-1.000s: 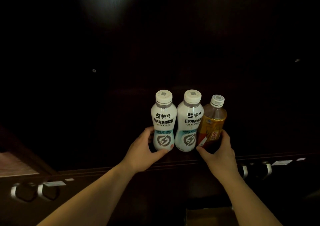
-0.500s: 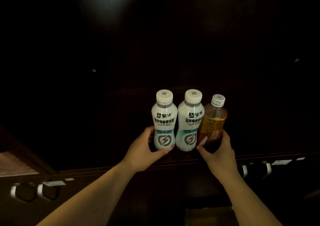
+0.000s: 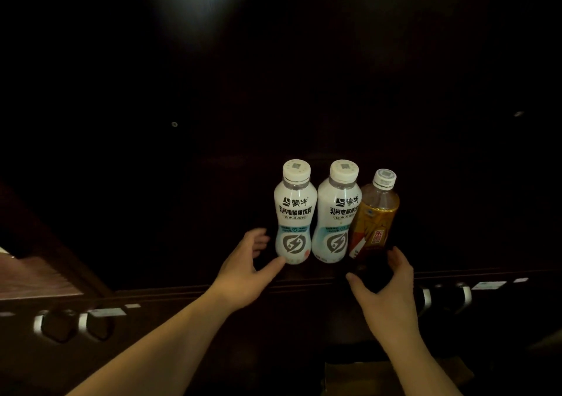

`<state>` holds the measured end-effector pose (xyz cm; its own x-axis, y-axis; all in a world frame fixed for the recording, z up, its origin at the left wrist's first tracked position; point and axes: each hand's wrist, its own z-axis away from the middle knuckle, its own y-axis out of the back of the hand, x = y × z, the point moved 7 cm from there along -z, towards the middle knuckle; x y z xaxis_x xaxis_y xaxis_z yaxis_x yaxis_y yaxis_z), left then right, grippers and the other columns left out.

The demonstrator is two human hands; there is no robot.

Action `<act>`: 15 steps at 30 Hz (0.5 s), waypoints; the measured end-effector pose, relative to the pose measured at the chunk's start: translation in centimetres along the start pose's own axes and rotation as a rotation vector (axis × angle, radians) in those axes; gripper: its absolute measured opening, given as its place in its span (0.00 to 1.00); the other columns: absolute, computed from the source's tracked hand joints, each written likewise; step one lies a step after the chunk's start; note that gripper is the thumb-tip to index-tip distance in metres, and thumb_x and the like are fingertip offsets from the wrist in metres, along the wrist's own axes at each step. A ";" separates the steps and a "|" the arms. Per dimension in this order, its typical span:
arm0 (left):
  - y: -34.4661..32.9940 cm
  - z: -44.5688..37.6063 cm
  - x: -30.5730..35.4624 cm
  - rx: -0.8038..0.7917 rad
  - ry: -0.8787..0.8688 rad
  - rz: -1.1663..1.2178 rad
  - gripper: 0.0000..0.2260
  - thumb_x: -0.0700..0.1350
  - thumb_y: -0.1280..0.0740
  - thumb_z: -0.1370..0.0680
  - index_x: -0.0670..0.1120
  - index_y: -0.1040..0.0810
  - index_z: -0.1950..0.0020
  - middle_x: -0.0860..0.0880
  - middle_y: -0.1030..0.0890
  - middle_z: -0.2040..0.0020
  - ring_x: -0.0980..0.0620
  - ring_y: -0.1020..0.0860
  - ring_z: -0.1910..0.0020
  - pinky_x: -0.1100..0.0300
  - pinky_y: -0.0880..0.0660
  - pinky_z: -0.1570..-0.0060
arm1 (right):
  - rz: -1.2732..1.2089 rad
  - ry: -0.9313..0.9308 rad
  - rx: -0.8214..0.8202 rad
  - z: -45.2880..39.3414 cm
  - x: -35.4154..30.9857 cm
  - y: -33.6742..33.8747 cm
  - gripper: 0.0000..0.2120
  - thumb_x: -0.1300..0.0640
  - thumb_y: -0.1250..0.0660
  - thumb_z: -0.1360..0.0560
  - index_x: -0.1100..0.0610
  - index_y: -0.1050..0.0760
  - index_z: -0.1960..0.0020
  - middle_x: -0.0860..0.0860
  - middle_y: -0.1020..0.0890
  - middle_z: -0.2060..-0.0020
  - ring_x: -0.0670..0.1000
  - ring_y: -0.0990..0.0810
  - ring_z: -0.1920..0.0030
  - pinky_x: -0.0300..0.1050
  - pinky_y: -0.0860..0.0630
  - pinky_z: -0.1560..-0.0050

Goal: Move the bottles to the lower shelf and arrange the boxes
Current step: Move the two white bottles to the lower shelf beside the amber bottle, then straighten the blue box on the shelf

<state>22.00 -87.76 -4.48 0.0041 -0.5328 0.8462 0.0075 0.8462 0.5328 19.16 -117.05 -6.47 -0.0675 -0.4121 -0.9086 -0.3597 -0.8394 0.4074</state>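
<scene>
Three bottles stand side by side on a dark shelf (image 3: 304, 280). Two are white drink bottles, the left one (image 3: 294, 213) and the middle one (image 3: 337, 213), touching each other. An amber tea bottle (image 3: 375, 216) leans against the middle one on the right. My left hand (image 3: 246, 271) is just left of the left white bottle, fingers spread, thumb tip near its base, gripping nothing. My right hand (image 3: 386, 292) is below the amber bottle, fingers apart, a small gap between it and the bottle's dark base.
The cabinet interior is very dark. Metal handles show on the front panel at the lower left (image 3: 39, 324) and lower right (image 3: 425, 300). A lighter wooden surface (image 3: 36, 277) lies at the far left. A brown box (image 3: 359, 377) sits low at the bottom.
Both hands have come off the bottles and drawn back a little toward me, fingers spreading. The three bottles stay standing in place.
</scene>
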 end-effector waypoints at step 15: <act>23.5 12.8 3.1 0.097 -0.248 -0.695 0.32 0.70 0.51 0.22 0.52 0.32 0.26 0.56 0.25 0.32 0.56 0.28 0.34 0.60 0.30 0.39 | 0.107 0.555 -0.421 15.5 -24.3 -16.2 0.27 0.35 0.40 0.24 0.45 0.33 0.28 0.32 0.34 0.39 0.35 0.34 0.36 0.32 0.36 0.41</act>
<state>9.42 -69.46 10.78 -0.1952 -0.9386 0.2846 -0.1624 0.3171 0.9344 12.22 -87.93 7.56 0.4429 -0.5259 -0.7261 0.0206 -0.8037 0.5946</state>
